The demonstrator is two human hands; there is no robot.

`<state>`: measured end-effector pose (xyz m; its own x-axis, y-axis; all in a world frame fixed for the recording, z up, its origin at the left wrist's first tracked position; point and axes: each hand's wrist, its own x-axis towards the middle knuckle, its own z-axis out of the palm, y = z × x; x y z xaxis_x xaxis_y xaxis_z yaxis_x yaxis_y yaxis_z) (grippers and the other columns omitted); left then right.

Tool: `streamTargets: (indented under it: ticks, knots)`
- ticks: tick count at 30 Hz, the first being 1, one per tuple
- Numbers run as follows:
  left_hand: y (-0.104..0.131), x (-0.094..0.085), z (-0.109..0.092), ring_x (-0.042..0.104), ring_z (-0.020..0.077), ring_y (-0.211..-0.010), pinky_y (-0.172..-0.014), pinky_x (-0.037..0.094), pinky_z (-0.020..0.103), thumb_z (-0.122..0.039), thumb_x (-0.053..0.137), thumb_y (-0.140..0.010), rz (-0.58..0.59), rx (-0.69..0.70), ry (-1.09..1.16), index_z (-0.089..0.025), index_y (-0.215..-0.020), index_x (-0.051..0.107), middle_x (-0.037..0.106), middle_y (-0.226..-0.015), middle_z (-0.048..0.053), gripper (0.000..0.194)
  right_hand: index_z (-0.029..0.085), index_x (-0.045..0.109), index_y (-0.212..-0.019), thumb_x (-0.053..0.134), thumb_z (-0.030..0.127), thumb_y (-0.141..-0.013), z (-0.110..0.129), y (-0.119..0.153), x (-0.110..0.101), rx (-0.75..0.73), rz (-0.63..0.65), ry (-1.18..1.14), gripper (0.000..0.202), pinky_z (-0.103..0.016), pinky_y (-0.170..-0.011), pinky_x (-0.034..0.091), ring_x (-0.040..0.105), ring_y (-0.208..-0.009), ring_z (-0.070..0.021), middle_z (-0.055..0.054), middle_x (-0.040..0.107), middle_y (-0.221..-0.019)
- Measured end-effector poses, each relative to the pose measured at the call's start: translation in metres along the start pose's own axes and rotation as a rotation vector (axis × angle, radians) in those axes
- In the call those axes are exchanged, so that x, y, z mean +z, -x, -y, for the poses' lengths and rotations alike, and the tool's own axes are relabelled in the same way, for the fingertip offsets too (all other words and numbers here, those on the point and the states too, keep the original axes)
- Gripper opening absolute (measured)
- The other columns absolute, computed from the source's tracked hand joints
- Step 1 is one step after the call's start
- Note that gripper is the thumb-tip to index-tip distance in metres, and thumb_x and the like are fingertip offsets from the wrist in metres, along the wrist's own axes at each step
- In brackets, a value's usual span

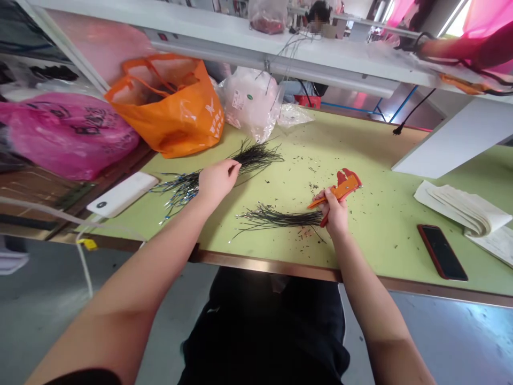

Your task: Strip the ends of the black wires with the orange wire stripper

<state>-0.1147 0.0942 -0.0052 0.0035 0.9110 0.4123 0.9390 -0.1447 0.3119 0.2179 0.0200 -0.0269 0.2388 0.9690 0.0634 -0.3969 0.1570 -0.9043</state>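
Note:
My left hand is over a loose bundle of thin black wires, its thumb and fingers pinched together at the strands. What sits between those fingertips is too small to make out. Silver and blue tips show at the bundle's left end. In my right hand is an orange and red wire stripper, its jaws pointing away from me to the upper right. A second, smaller bundle of black wires lies in front of me, its right end reaching the tool's handles.
Black wire scraps litter the green tabletop. On the left are a white power bank-like box, an orange bag and a pink bag. A phone and folded cloth-like sheets lie right. A shelf crosses above.

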Motion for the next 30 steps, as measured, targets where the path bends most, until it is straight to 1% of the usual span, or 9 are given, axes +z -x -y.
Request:
streamTargets:
  ticks: [3, 6, 7, 9, 11, 14, 17, 20, 30]
  knots:
    - [-0.015, 0.004, 0.008, 0.070, 0.0340, -0.106, -0.087, 0.052, 0.044, -0.035, 0.050, -0.102, 0.076, -0.031, -0.070, -0.013, -0.128, 0.071, 0.075, -0.123, 0.018, 0.040, 0.021, 0.061, -0.087, 0.082, 0.048, -0.082, -0.003, -0.001, -0.002, 0.001, 0.012, 0.059, 0.034, -0.030, -0.071, 0.061, 0.066, -0.074, -0.0157, 0.000, 0.064, -0.078]
    - [-0.004, 0.009, -0.009, 0.059, 0.0372, -0.132, -0.109, 0.047, 0.053, -0.029, 0.052, -0.101, 0.079, 0.075, -0.102, -0.009, -0.144, 0.060, 0.061, -0.147, 0.021, 0.048, 0.022, 0.061, -0.087, 0.080, 0.051, -0.083, -0.004, -0.002, -0.004, 0.004, 0.017, 0.112, 0.035, -0.031, -0.070, 0.061, 0.068, -0.076, -0.0171, 0.000, 0.064, -0.079]
    - [0.006, 0.012, -0.021, 0.056, 0.0361, -0.135, -0.112, 0.046, 0.054, -0.029, 0.051, -0.102, 0.084, 0.111, -0.089, -0.011, -0.146, 0.058, 0.059, -0.150, 0.020, 0.048, 0.022, 0.061, -0.087, 0.080, 0.052, -0.083, -0.004, -0.002, -0.005, 0.009, 0.016, 0.115, 0.035, -0.031, -0.070, 0.061, 0.068, -0.076, -0.0175, -0.001, 0.065, -0.080]
    - [0.033, 0.018, -0.048, 0.063, 0.0307, -0.126, -0.109, 0.050, 0.051, -0.028, 0.049, -0.105, 0.192, 0.239, 0.000, -0.015, -0.139, 0.064, 0.068, -0.139, 0.014, 0.040, 0.022, 0.062, -0.087, 0.080, 0.053, -0.082, -0.003, -0.002, -0.005, 0.014, 0.012, 0.104, 0.036, -0.032, -0.071, 0.062, 0.069, -0.076, -0.0177, -0.001, 0.065, -0.081]
    - [0.065, 0.027, -0.075, 0.067, 0.0254, -0.119, -0.107, 0.053, 0.047, -0.032, 0.051, -0.107, 0.327, 0.477, 0.105, -0.022, -0.130, 0.070, 0.074, -0.129, 0.007, 0.032, 0.023, 0.062, -0.087, 0.081, 0.054, -0.082, -0.003, -0.002, -0.005, 0.008, 0.011, 0.103, 0.037, -0.032, -0.070, 0.062, 0.069, -0.077, -0.0181, -0.001, 0.065, -0.082]
    - [0.104, 0.045, -0.102, 0.070, 0.0243, -0.112, -0.100, 0.055, 0.044, -0.028, 0.061, -0.103, 0.316, 0.702, 0.129, -0.022, -0.124, 0.073, 0.076, -0.122, 0.007, 0.024, 0.023, 0.061, -0.086, 0.080, 0.055, -0.083, -0.003, -0.001, -0.004, 0.006, 0.017, 0.136, 0.037, -0.030, -0.063, 0.058, 0.068, -0.075, -0.0185, -0.001, 0.066, -0.080]
    - [0.118, 0.059, -0.107, 0.073, 0.0240, -0.102, -0.090, 0.057, 0.040, -0.015, 0.061, -0.101, 0.213, 0.714, 0.114, -0.019, -0.111, 0.077, 0.079, -0.111, 0.008, 0.019, 0.024, 0.060, -0.085, 0.078, 0.056, -0.084, -0.003, 0.000, -0.003, 0.011, 0.027, 0.167, 0.037, -0.030, -0.061, 0.056, 0.067, -0.073, -0.0183, -0.001, 0.065, -0.076]
    - [0.117, 0.064, -0.103, 0.074, 0.0244, -0.097, -0.085, 0.058, 0.040, -0.011, 0.061, -0.100, 0.184, 0.694, 0.113, -0.017, -0.110, 0.077, 0.080, -0.105, 0.008, 0.020, 0.024, 0.060, -0.085, 0.079, 0.056, -0.084, -0.005, -0.001, -0.004, 0.008, 0.026, 0.174, 0.037, -0.030, -0.063, 0.056, 0.066, -0.073, -0.0177, 0.000, 0.066, -0.076]
    - [0.118, 0.060, -0.103, 0.077, 0.0225, -0.092, -0.085, 0.063, 0.043, -0.018, 0.055, -0.105, 0.047, 0.629, 0.259, -0.019, -0.116, 0.074, 0.081, -0.102, 0.007, 0.022, 0.022, 0.063, -0.083, 0.078, 0.050, -0.085, 0.000, -0.002, -0.007, -0.010, 0.007, 0.091, 0.032, -0.029, -0.065, 0.057, 0.067, -0.075, -0.0172, -0.001, 0.064, -0.080]
